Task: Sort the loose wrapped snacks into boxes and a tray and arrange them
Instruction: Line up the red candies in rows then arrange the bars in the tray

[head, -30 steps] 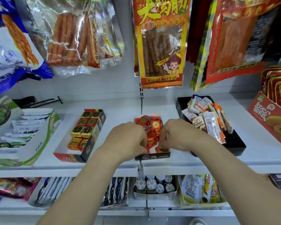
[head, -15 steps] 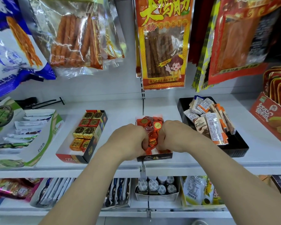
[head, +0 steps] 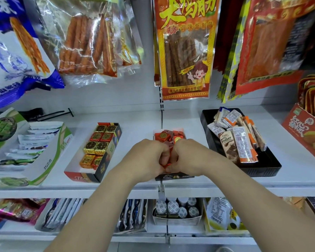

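A small dark box (head: pixel 173 176) in the middle of the white shelf holds several red foil-wrapped square snacks (head: pixel 163 136). My left hand (head: pixel 145 157) and my right hand (head: pixel 191 157) are pressed together over the box, fingers curled round red snacks between them. To the left, a longer box (head: pixel 98 176) holds gold, red and orange foil squares in two neat columns. On the right, a black tray (head: pixel 262 165) carries a loose pile of long white, brown and orange wrapped bars (head: pixel 238 140).
A green-and-white carton (head: pixel 44 166) of flat packets sits at far left, a red papaya-print box (head: pixel 305 139) at far right. Large snack bags hang above the shelf. A lower shelf holds more packs and small cups (head: pixel 176 209).
Both hands have drawn closer together until they touch over the middle box, gathering the red snacks between them. The view has shifted slightly.
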Demonstrator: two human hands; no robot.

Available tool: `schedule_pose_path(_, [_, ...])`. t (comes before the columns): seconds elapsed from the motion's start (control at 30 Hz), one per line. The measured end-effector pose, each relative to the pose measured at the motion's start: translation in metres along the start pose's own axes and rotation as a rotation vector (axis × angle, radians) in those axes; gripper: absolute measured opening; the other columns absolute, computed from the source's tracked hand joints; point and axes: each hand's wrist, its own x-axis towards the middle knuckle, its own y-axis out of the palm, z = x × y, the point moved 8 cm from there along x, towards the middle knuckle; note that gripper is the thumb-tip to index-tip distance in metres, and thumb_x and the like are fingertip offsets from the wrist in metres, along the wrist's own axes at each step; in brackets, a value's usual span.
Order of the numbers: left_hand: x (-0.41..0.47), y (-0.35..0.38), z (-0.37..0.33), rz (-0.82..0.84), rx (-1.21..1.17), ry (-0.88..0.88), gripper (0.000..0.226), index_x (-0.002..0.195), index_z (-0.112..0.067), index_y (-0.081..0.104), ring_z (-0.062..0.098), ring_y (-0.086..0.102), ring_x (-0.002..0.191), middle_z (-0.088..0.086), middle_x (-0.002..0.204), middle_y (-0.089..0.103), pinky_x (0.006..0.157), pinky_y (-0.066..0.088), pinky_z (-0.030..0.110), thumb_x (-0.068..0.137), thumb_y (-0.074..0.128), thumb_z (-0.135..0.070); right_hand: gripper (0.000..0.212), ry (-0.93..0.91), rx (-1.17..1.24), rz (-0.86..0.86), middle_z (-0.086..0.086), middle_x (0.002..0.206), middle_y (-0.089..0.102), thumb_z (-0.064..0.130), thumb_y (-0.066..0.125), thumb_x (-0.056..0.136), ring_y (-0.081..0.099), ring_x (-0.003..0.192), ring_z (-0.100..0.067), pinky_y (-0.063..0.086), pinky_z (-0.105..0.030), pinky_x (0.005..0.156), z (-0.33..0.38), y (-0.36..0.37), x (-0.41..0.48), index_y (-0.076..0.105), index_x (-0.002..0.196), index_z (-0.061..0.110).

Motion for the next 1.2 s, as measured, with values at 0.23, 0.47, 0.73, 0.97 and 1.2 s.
schedule_pose_path(0.23, [-0.007,-0.011,0.020,-0.059,-0.112,-0.062,0.025,0.099,-0.033,0.067,0.000,0.050,0.074,-0.014,0.089,0.063,0.063,0.034,0.010,0.081,0.073,-0.017,0.013,-0.013,0.063,-0.054,0.011,0.051,0.048,0.025,0.076,0.076,0.043,0.049,-0.002,0.033,-0.015,0.048,-0.011,-0.016,-0.007,0.071,0.075,0.013])
schedule_pose_path(0.47, [-0.006,-0.010,0.009,-0.130,0.106,-0.099,0.024,0.107,-0.033,0.064,0.020,0.059,0.095,-0.007,0.101,0.068,0.074,0.046,0.029,0.083,0.067,-0.032,0.014,-0.056,-0.167,-0.137,-0.001,0.082,0.063,0.026,0.071,0.075,0.058,0.078,-0.020,0.045,-0.027,0.062,-0.002,-0.017,-0.006,0.069,0.084,0.016])
schedule_pose_path(0.73, [-0.002,-0.012,-0.001,-0.131,0.201,0.003,0.016,0.096,-0.026,0.065,0.018,0.048,0.101,-0.005,0.101,0.059,0.081,0.045,0.034,0.081,0.069,-0.031,0.020,-0.090,0.007,-0.104,0.002,0.078,0.065,0.033,0.079,0.072,0.058,0.070,-0.013,0.043,-0.023,0.059,-0.004,-0.015,-0.006,0.070,0.084,0.019])
schedule_pose_path(0.97, [-0.003,-0.014,0.003,-0.115,0.203,0.006,0.007,0.085,-0.027,0.063,0.015,0.050,0.097,-0.007,0.098,0.061,0.080,0.044,0.032,0.083,0.070,-0.029,0.011,-0.078,0.147,-0.053,0.012,0.069,0.064,0.031,0.079,0.076,0.055,0.063,-0.002,0.041,-0.014,0.058,-0.011,-0.011,-0.009,0.075,0.080,0.021])
schedule_pose_path(1.2, [-0.004,-0.005,0.007,-0.045,0.107,-0.046,0.024,0.105,-0.029,0.067,0.019,0.060,0.094,-0.005,0.099,0.068,0.080,0.050,0.031,0.082,0.069,-0.026,0.010,-0.099,0.104,-0.145,0.009,0.070,0.064,0.026,0.076,0.076,0.058,0.068,-0.007,0.046,-0.020,0.062,-0.006,-0.017,-0.007,0.071,0.074,0.018])
